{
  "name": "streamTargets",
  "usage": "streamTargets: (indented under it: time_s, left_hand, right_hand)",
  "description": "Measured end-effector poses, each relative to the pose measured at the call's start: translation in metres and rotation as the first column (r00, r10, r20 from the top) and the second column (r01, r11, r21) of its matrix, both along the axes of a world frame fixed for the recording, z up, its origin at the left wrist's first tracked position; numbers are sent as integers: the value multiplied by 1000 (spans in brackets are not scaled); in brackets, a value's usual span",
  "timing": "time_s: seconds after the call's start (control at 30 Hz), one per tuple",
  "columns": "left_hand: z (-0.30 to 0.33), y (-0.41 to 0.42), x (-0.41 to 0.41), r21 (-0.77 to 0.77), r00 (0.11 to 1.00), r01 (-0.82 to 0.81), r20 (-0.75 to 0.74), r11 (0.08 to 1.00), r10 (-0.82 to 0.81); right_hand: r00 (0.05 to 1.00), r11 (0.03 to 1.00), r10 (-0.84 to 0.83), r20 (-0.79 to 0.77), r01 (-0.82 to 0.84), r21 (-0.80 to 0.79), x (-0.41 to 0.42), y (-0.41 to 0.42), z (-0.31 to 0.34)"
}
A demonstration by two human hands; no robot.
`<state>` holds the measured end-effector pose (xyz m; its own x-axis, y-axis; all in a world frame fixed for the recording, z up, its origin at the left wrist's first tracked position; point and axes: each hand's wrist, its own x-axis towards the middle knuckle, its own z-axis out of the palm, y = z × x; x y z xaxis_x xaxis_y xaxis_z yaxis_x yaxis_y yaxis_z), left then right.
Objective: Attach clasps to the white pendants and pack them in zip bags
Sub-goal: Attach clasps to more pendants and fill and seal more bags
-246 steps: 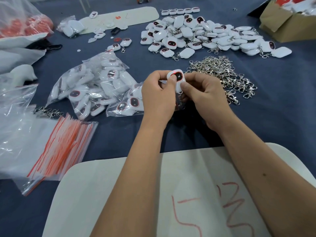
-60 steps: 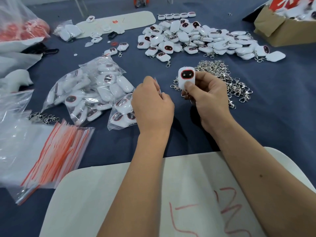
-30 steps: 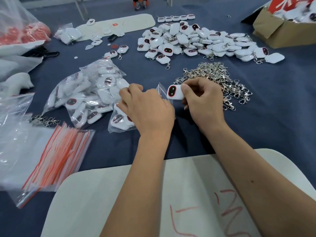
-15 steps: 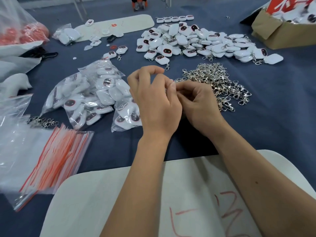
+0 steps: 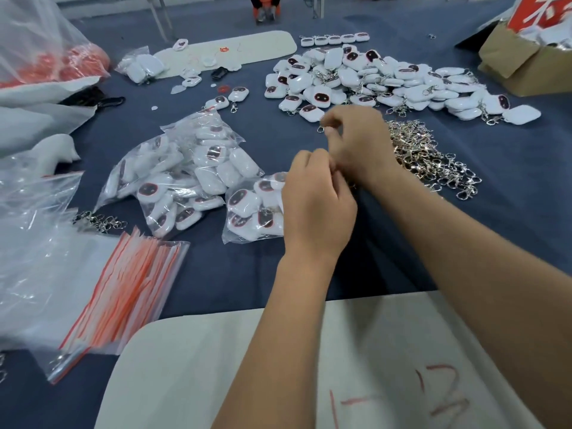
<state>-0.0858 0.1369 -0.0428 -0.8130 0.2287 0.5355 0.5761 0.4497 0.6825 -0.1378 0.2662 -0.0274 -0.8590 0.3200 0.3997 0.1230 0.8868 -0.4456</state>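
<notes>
White pendants (image 5: 371, 78) with dark red faces lie heaped at the back, many with clasps on. To their right and nearer spreads a pile of loose metal clasps (image 5: 430, 159). A small zip bag (image 5: 247, 209) holding a few pendants lies at the centre. My left hand (image 5: 318, 209) is curled at its right edge and grips it there; the bag's mouth is hidden behind the hand. My right hand (image 5: 356, 140) reaches to the pile's near edge. Its thumb and forefinger pinch at the clasp (image 5: 321, 129) of a pendant (image 5: 311, 113) there.
A bigger filled zip bag (image 5: 185, 171) lies left of the small one. Empty red-striped zip bags (image 5: 123, 283) are stacked at the near left. A white board (image 5: 340, 366) with red writing covers the near edge. A cardboard box (image 5: 526, 66) stands at the back right.
The pendant my right hand held has gone into the small bag. My right hand has left the bag's mouth and moved back toward the pendant pile. My left hand stays at the bag.
</notes>
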Motion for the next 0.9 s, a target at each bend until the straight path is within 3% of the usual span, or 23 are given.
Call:
streamTargets:
  time_s: [0.07,0.13,0.23,0.37,0.53,0.63,0.7,0.8,0.9]
  left_hand:
    - [-1,-2,-3,-48,1000,6,18,999,-6]
    - [0,-3,-4,-113,1000,14,7,994,-13]
    - [0,-5,-7,-231,999,41,-8,972,-44]
    - [-1,-9,-12,-237,998,55,18,970,-52]
    - [0,-10,-11,-240,997,71,47,968,-61]
    - [0,-12,-11,-178,996,78,53,981,-69]
    - [0,-13,-12,-131,997,67,57,989,-60]
    - [-1,-11,-10,-100,997,63,47,993,-59]
    - [-3,-11,-5,-78,997,78,36,994,-75]
  right_hand:
    - [968,978,46,248,-95,187,-29,6,0]
    - [908,972,42,416,-134,195,-51,9,-2]
    - [867,958,37,498,-173,230,-71,10,-8]
    - [957,966,30,290,-102,237,-69,9,-14]
    - [963,973,79,256,-130,190,-47,6,2]
    - [995,995,91,-36,-92,-30,-16,3,9]
    - [969,977,-5,-246,-48,-209,11,-4,8]
    - [934,925,-148,-326,14,-380,52,-17,-2]
    - [930,887,-163,-330,-8,-461,85,-27,-15]
